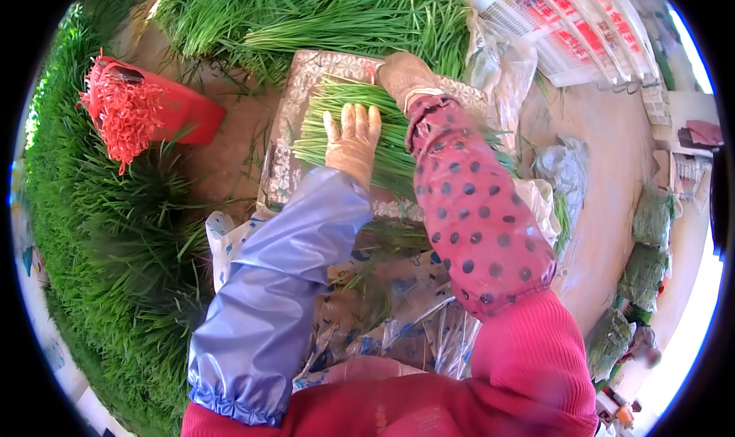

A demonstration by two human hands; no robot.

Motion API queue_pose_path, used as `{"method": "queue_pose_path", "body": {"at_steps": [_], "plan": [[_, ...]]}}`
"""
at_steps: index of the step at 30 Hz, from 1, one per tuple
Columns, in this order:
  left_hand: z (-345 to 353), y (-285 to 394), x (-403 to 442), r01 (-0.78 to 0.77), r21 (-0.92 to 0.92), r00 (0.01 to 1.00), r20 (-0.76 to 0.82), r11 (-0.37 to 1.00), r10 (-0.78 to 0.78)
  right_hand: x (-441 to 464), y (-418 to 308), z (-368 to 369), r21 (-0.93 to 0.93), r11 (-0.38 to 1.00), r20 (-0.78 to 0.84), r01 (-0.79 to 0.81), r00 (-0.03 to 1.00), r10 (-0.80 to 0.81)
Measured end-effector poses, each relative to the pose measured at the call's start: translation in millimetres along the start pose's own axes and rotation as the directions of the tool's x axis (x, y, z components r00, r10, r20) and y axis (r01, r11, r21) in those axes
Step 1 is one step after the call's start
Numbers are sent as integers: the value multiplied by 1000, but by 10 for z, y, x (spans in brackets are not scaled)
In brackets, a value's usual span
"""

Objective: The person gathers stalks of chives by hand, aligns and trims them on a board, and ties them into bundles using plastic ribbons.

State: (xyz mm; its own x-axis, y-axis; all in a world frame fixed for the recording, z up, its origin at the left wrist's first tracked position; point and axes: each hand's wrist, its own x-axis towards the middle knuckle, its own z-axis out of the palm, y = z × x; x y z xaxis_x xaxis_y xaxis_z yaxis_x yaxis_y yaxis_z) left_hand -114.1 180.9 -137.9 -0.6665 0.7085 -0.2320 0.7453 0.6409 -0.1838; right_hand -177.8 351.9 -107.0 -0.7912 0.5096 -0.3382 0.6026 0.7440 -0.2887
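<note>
A bunch of green chives (321, 134) lies across a patterned board (283, 161), its pale cut ends to the left. My left hand (354, 140), in a tan glove, rests flat on the bunch with its fingers stretched and apart. At the far edge of the board is my right hand (407, 77), also gloved and closed, beside the bunch. A small bit of red shows at its fingertips, but what the fingers hold is hidden. A blue sleeve cover (283, 276) and a red dotted one (478, 207) cover my forearms.
A red box (187, 115) with red strips (130, 115) stands at left among piled greens (107, 245). More loose chives (337, 16) lie beyond the board. Printed newspapers (566, 23) and plastic bags (563, 165) are on the right, with packed green bundles (647, 276) farther out.
</note>
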Motion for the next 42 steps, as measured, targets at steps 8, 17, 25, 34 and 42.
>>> {"method": "queue_pose_path", "body": {"at_steps": [8,17,25,34,42], "plan": [[79,71,-28,34,-31,999,-37,999,-35,-105,-55,356,24,993,-147,118,983,-114],[116,71,42,49,-67,995,-86,997,-55,-451,109,8,370,929,112,24,991,-70],[-139,-228,-98,-117,-126,992,29,985,121,-991,27,609,272,914,-596,303,798,-87],[-381,-1035,-558,94,-656,988,152,749,9,-936,93,626,273,915,-599,296,797,-79],[-198,-503,-763,250,-178,755,651,952,-76,-939,125,644,300,908,-587,292,807,-65]]}}
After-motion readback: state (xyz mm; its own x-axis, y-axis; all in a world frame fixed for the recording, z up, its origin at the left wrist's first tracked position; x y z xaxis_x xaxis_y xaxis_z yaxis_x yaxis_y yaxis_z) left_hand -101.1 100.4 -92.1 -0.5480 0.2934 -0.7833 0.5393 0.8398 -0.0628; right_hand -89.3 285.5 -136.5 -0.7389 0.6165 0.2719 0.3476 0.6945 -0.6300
